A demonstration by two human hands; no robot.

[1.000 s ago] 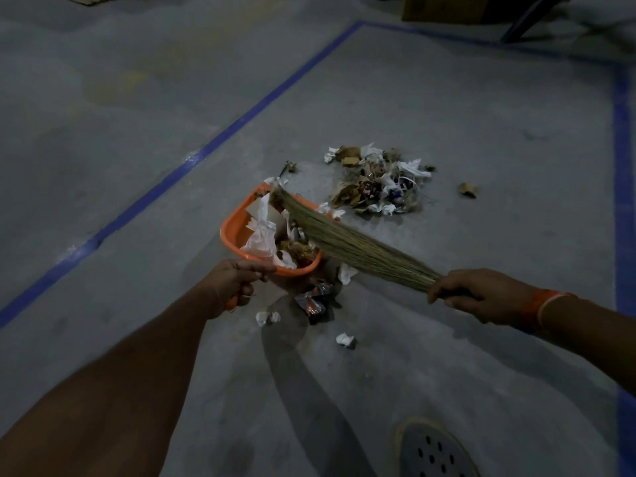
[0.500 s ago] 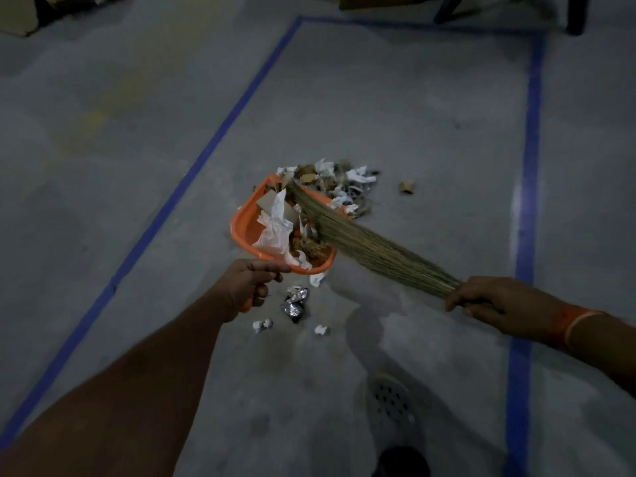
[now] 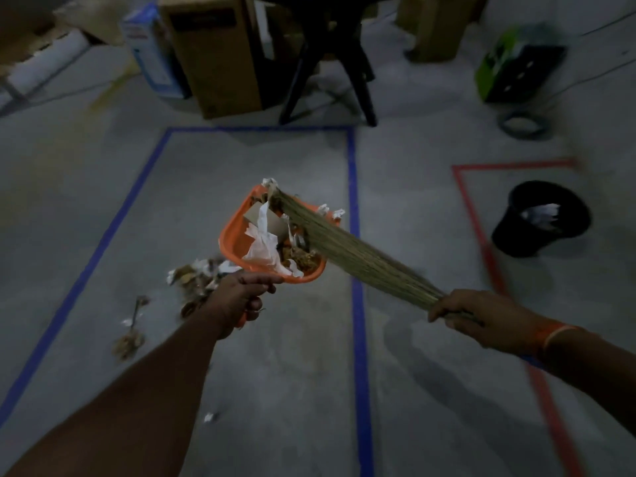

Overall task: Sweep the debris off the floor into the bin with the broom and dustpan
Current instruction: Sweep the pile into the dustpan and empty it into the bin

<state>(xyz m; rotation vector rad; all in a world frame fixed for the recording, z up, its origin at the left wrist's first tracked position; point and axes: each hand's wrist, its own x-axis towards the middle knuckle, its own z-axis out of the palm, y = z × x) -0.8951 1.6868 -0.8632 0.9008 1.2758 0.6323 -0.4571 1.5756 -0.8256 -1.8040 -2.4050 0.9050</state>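
My left hand (image 3: pixel 241 297) grips the handle of an orange dustpan (image 3: pixel 234 241) held above the floor, loaded with white paper scraps and brown bits. In my right hand (image 3: pixel 481 315) I hold a straw broom (image 3: pixel 347 249) by its neck, its bristles lying across the pan's load. A heap of debris (image 3: pixel 196 277) lies on the floor left of my left hand, with a few stray bits (image 3: pixel 129 339) further left. A black bin (image 3: pixel 540 218) with white paper inside stands to the right.
Blue tape (image 3: pixel 356 304) outlines a floor rectangle; red tape (image 3: pixel 481 242) marks another around the bin. Cardboard boxes (image 3: pixel 213 56), black chair legs (image 3: pixel 330 74), a green-and-black crate (image 3: pixel 516 67) and a tape roll (image 3: pixel 523 123) stand at the back.
The dustpan has risen off the floor with the broom pressed on its load. The view has swung up and right, bringing the bin and back clutter into sight.
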